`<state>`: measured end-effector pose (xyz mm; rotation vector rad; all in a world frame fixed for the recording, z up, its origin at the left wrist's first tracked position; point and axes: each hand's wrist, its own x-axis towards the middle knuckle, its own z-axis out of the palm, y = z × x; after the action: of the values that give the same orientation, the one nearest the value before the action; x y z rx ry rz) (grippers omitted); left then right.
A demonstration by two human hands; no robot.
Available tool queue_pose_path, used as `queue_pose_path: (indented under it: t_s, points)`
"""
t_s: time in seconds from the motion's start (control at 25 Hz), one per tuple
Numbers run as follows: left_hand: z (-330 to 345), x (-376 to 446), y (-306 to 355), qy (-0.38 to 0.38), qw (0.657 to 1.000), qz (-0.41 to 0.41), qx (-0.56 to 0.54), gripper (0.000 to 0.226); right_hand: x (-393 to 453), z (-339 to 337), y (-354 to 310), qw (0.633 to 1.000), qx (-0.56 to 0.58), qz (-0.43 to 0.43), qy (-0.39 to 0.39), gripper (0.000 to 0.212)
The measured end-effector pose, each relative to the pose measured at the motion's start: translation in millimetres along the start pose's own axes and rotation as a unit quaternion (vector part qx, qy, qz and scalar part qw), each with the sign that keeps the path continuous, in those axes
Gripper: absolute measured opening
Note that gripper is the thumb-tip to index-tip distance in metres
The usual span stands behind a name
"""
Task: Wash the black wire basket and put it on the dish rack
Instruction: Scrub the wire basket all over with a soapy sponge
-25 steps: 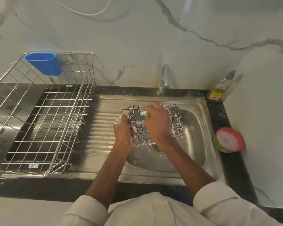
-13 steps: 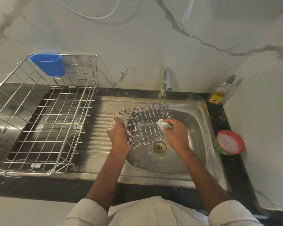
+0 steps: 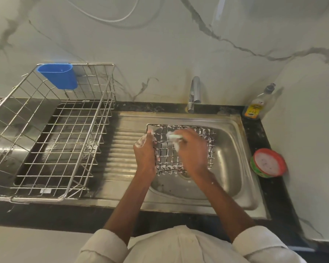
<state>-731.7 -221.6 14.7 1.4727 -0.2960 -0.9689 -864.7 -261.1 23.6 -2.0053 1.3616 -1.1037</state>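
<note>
At the far left a large steel dish rack [image 3: 51,141] stands on the draining side of the counter, with a blue plastic cup [image 3: 58,75] hooked on its far rim. Right of it runs the ribbed drainboard [image 3: 122,149] of the steel sink [image 3: 234,149]. The left hand [image 3: 144,154], flecked with suds, is closed around the left edge of the black wire basket [image 3: 179,149], thumb on the near side and fingers curled through the mesh. The basket is held over the sink bowl, tilted, its grid coated in white foam, above the drain. The right hand [image 3: 193,150] is closed on a pale scrub pad [image 3: 175,139] and presses it against the basket's mesh near the far edge. Behind the bowl, a chrome tap [image 3: 195,93] rises from the far counter edge. Farther right, a bottle of dish liquid [image 3: 256,105] stands in the far corner, and a round red-rimmed tub [image 3: 268,162] of white soap sits on the dark counter [image 3: 258,137] just beside the sink's right rim.
</note>
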Motion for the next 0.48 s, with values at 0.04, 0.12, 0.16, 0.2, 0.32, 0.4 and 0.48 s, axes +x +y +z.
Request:
queue_pose_path:
  t_s: [0.04, 0.12, 0.16, 0.2, 0.32, 0.4, 0.48]
  points:
    - [-3.3, 1.1, 1.0, -0.001, 1.000, 0.011, 0.005, 0.043, 6.2, -8.9, 14.9, 0.996, -0.008, 0.075, 0.045, 0.024]
    - [-11.1, 4.6, 0.9, -0.006, 1.000, 0.030, 0.006, 0.040, 14.1, -29.8, 53.5, 0.968, -0.049, 0.227, 0.099, 0.026]
    - [-14.6, 5.8, 0.9, -0.007, 0.999, 0.037, 0.007, 0.039, 14.9, -36.8, 70.3, 0.953, -0.056, 0.277, 0.106, 0.025]
    - [-16.4, 6.7, 0.7, -0.008, 0.999, 0.040, 0.010, 0.038, 15.8, -40.3, 78.7, 0.941, -0.052, 0.311, 0.120, 0.025]
    - [-16.9, 7.3, -1.3, -0.013, 0.999, 0.036, 0.019, 0.042, 25.4, -42.4, 74.4, 0.934, 0.024, 0.295, 0.199, 0.030]
    - [-14.0, 5.9, -3.5, -0.012, 0.999, 0.027, 0.016, 0.044, 31.3, -43.6, 69.8, 0.952, 0.025, 0.226, 0.203, 0.033]
    - [-10.5, 6.2, -4.0, 0.000, 1.000, 0.017, -0.004, 0.043, 28.5, -42.7, 71.7, 0.963, -0.017, 0.193, 0.188, 0.035]
